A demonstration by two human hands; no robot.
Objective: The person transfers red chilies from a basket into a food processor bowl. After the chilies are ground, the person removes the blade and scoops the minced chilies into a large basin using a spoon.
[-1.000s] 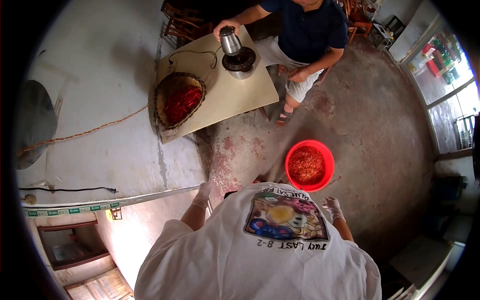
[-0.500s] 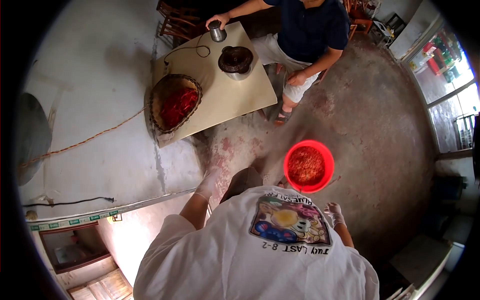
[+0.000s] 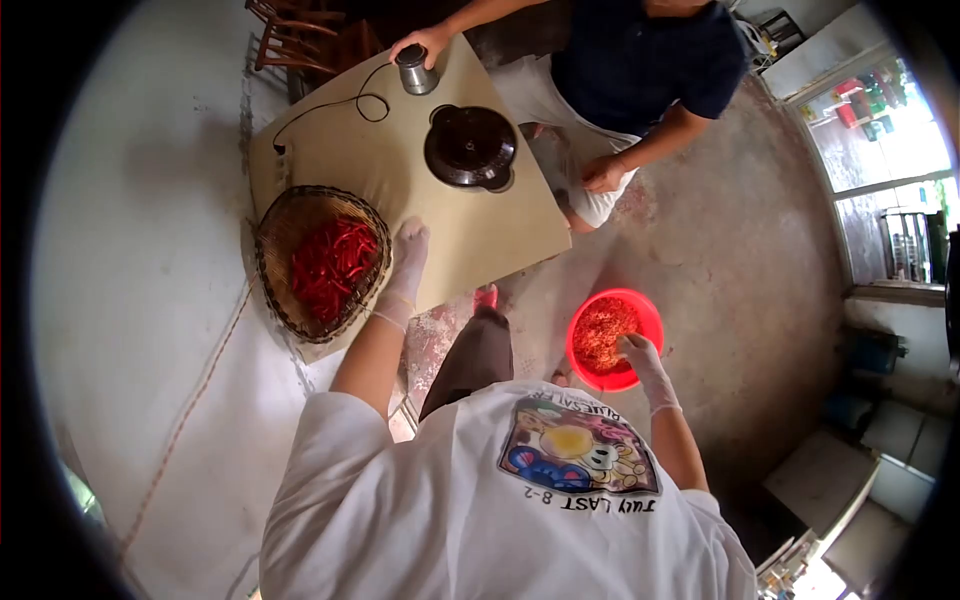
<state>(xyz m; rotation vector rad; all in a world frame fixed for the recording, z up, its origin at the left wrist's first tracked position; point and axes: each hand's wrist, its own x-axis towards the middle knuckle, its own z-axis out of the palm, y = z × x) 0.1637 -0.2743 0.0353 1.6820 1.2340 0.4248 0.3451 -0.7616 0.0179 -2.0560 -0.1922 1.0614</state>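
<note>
My left hand (image 3: 409,258), in a clear glove, reaches over the table beside the right rim of a wicker basket (image 3: 270,225) of red chilies (image 3: 335,262). Its fingers are loosely extended and hold nothing. A dark-lidded bowl (image 3: 470,147) stands beyond it. Lower right, my right hand (image 3: 645,362), also gloved, is over the rim of a red tub (image 3: 655,320) of chopped red chili (image 3: 602,330). Its fingers are loosely bent and apart, with nothing visible in them; whether they touch the chili is unclear.
Across the cream table (image 3: 480,240) sits a person in a dark shirt (image 3: 650,60), one hand on a metal motor unit (image 3: 416,72) with a black cord (image 3: 350,100). Wooden chairs (image 3: 295,35) stand behind the table. My dark trouser leg (image 3: 475,362) shows between table and tub.
The table and basket appear nearer. My left hand has moved forward over the table, and my right hand has moved to the tub. The person has set the motor unit down on the table.
</note>
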